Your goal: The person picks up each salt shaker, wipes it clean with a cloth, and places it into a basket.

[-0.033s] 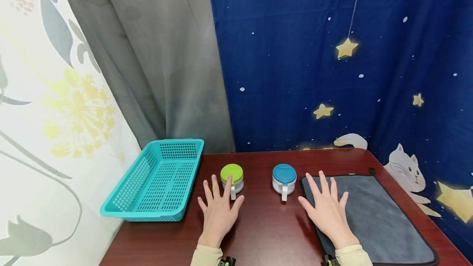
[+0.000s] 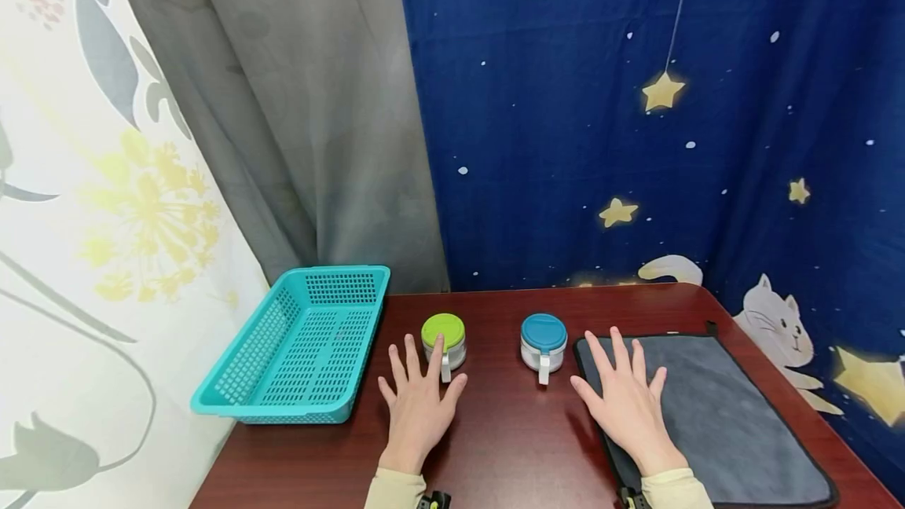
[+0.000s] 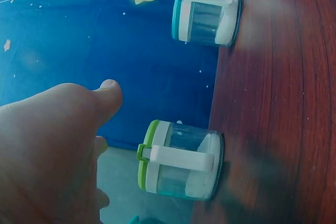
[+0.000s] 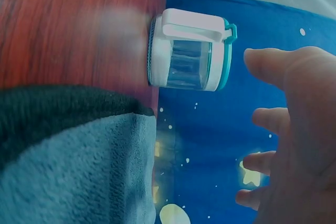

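Observation:
My left hand [image 2: 419, 419] is held over the table with its fingers spread and holds nothing. In front of it stands a clear jar with a green lid and white handle [image 2: 452, 353], partly covered by the fingers in the head view. The left wrist view shows this green-lidded jar [image 3: 184, 158] upright and apart from the hand. To its right is a matching jar with a blue lid [image 2: 544, 332], its handle facing me. My right hand [image 2: 628, 407], also spread and holding nothing, is over the left edge of a dark grey mat [image 2: 728, 422], beside the blue-lidded jar [image 4: 190, 59].
A turquoise perforated basket [image 2: 290, 417] stands at the left of the reddish-brown table [image 2: 509, 446]. Behind the table hang a grey curtain [image 2: 332, 116] and a blue curtain with stars [image 2: 566, 116]. A pale floral curtain [image 2: 106, 258] hangs at the left.

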`<state>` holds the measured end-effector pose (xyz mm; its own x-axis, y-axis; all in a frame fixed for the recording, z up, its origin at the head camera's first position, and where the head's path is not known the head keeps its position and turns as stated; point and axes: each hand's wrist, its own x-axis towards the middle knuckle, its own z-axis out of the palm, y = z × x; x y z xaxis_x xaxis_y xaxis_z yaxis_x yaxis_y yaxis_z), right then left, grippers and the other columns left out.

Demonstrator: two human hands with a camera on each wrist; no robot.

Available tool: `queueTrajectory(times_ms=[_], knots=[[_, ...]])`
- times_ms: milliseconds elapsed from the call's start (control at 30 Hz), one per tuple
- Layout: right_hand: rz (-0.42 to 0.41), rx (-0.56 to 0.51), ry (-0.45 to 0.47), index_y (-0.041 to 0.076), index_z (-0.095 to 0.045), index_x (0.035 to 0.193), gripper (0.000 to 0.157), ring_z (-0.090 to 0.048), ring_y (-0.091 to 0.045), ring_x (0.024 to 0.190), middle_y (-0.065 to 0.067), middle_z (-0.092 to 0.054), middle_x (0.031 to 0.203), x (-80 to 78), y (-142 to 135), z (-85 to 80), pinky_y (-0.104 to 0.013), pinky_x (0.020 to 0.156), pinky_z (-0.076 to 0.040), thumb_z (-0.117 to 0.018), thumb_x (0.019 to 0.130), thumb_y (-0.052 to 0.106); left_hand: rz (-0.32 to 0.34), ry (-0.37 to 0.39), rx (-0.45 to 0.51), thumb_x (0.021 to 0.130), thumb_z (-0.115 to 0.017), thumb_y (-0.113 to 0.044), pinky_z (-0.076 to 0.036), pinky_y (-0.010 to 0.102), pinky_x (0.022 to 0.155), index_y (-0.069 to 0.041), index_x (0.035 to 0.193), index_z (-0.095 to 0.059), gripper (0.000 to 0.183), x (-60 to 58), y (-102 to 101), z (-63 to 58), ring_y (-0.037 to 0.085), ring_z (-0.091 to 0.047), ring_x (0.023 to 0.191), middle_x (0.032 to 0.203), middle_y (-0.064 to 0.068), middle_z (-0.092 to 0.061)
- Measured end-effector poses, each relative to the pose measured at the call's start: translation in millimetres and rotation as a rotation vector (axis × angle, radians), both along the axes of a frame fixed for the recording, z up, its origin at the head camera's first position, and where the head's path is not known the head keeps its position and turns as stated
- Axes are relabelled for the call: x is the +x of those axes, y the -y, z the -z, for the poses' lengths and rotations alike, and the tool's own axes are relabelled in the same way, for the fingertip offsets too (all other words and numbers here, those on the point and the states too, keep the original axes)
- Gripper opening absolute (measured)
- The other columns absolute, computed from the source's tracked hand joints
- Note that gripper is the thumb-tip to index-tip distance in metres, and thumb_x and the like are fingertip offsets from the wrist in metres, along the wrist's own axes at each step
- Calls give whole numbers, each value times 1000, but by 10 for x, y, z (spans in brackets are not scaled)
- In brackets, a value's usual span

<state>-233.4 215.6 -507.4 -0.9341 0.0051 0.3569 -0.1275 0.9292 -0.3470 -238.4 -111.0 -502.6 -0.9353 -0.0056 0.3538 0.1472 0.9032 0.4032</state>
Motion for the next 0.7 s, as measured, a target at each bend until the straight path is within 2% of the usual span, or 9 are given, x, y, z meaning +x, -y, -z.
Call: queueTrajectory(times_ms=[200,433,567,700], knots=[[1,-7,12,24,-28,160,82,-8,-58,143,-24,-14,163,5,-11,10,-87,96,2,-65,94,54,6,16,25,96,-41,-73,-8,81,105,-35,160,-24,76,4,3,10,46,8,150,167,17,-1],[9,-12,30,23,-29,159,82,-11,-60,141,-24,-14,163,13,-20,16,-87,95,-4,-64,93,57,6,27,72,96,-44,-70,-11,81,105,-35,160,-22,76,3,-3,-2,47,7,150,166,18,-2],[13,-31,81,22,-29,159,80,-13,-60,140,-26,-12,162,27,-72,-1,-86,94,-16,-67,94,50,32,35,189,98,-56,-56,-21,79,103,-33,161,-23,74,12,-27,-25,51,-5,148,165,20,-11],[18,-8,151,19,-31,158,79,-15,-60,137,-31,-12,159,81,-261,-39,-83,85,-32,-67,94,47,84,44,349,98,-65,-36,-31,72,104,-24,160,-28,73,18,-47,-76,49,-24,144,160,19,-28]])
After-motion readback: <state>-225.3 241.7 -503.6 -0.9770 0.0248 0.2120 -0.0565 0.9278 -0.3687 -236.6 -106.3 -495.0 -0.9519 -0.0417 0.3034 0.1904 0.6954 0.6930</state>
